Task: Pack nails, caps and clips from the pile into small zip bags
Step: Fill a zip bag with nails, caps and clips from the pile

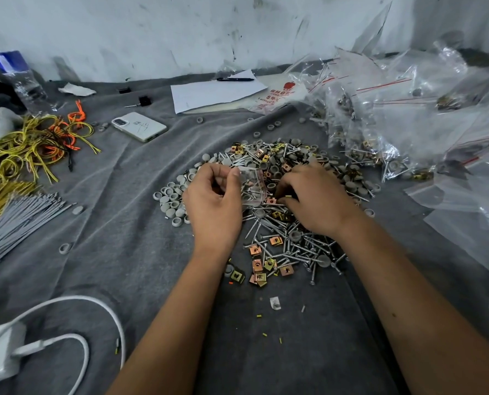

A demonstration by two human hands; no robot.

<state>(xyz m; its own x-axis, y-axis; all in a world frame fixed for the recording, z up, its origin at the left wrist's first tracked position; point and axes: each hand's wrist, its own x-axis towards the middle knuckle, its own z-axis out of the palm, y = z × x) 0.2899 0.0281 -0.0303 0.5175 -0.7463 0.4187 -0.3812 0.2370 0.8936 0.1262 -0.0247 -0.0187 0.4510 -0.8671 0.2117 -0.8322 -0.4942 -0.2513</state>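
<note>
Across a wrinkled grey blanket against a scuffed white wall: soft, yielding ground, probably a floor or bed rather than a desk, so small parts likely to sink into folds. Heaped at right, filled zip bags, slippery and crackling. At centre, the pile of nails, grey caps and brass-coloured clips, spread wide. Nails thin, stiff, sharp-tipped, best pinched mid-shank; caps light and prone to roll; clips flat, springy, easiest lifted by an edge. Left hand over the pile's left side, fingers curled, pinching the mouth of a small clear zip bag, limp film, some nails already inside. Right hand just beside it, palm down on the pile, fingertips buried among parts; pinching or merely raking, cannot tell. Off left, cable ties, phone, charger.
</note>
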